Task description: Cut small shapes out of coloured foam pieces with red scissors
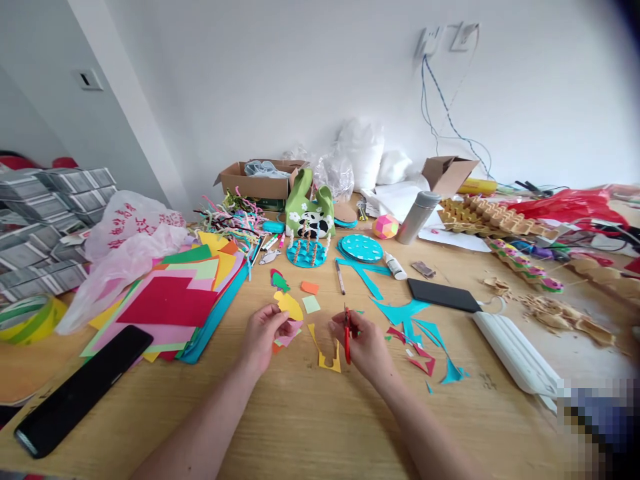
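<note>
My left hand [263,337] pinches a yellow cut-out [290,305] with a rounded outline, in paper or felt. In my right hand [370,348] are red-handled scissors [347,341], blades pointing away from me; they are apart from the cut-out. A U-shaped yellow scrap [329,362] lies on the table between the hands. Just beyond the left hand are a green cut-out [280,281], an orange piece [309,287] and a pale green square [311,305]. Pink and orange bits are partly hidden by my left fingers. Blue scraps [407,313] and red scraps [424,363] lie right of the scissors.
Coloured sheets [165,303] and a black phone [85,387] lie left. Ahead stand a green panda bag [310,207], blue discs [361,248], a glue bottle [395,266] and a grey flask [419,217]. A black slab [443,295] and egg cartons [500,213] are right.
</note>
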`<state>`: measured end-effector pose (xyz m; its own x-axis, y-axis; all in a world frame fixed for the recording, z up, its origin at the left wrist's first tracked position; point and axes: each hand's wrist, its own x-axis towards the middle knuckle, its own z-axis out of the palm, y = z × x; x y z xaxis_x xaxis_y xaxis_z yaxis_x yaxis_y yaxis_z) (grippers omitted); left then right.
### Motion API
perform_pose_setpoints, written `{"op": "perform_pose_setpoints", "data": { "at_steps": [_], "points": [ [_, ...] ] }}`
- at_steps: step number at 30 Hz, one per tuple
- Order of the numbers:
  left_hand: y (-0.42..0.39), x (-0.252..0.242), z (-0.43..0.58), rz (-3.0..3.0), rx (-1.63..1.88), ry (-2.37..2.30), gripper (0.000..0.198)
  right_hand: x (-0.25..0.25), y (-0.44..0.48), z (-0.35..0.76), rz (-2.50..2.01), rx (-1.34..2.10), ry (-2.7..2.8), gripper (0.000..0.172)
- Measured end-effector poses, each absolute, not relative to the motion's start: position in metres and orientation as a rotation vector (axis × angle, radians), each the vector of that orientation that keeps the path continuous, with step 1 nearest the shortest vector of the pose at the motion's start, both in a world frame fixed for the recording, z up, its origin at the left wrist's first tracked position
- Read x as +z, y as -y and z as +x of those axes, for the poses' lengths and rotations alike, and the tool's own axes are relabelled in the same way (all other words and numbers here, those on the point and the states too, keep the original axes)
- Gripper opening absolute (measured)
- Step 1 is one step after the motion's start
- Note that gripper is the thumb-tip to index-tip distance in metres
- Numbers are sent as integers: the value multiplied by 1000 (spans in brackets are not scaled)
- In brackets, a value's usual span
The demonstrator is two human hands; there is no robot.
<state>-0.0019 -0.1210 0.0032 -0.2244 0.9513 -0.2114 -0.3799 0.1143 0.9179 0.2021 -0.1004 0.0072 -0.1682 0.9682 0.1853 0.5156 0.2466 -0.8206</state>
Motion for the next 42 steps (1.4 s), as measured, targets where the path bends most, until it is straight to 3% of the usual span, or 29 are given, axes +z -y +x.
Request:
{"op": "perform_pose_setpoints", "data": {
  "at_steps": [8, 14, 26, 28, 30, 36, 42],
  "points": [
    [88, 31, -34, 716, 1456, -1340, 25, 5, 99, 204, -1302, 613, 1804, 30],
    [59, 24, -48, 924, 1382, -1504, 17, 4, 99, 207, -1258, 512, 1832, 34],
    [-5, 19, -76, 1341, 876, -1728, 14, 1, 95, 211, -1197, 427, 1905, 33],
    [-19, 20, -79, 1423, 858, -1785, 18, 5, 97, 211, -1126, 446, 2013, 30],
    [-27, 22, -80, 1504, 863, -1837, 26, 11, 102, 210, -977, 509, 2217, 15],
    [1, 28, -81, 1702, 823, -1845, 37, 21, 113, 206, -724, 630, 2678, 26],
    [72, 13, -74, 1895, 758, -1765, 25, 12, 95, 224, -1251, 291, 2582, 18]
  ]
}}
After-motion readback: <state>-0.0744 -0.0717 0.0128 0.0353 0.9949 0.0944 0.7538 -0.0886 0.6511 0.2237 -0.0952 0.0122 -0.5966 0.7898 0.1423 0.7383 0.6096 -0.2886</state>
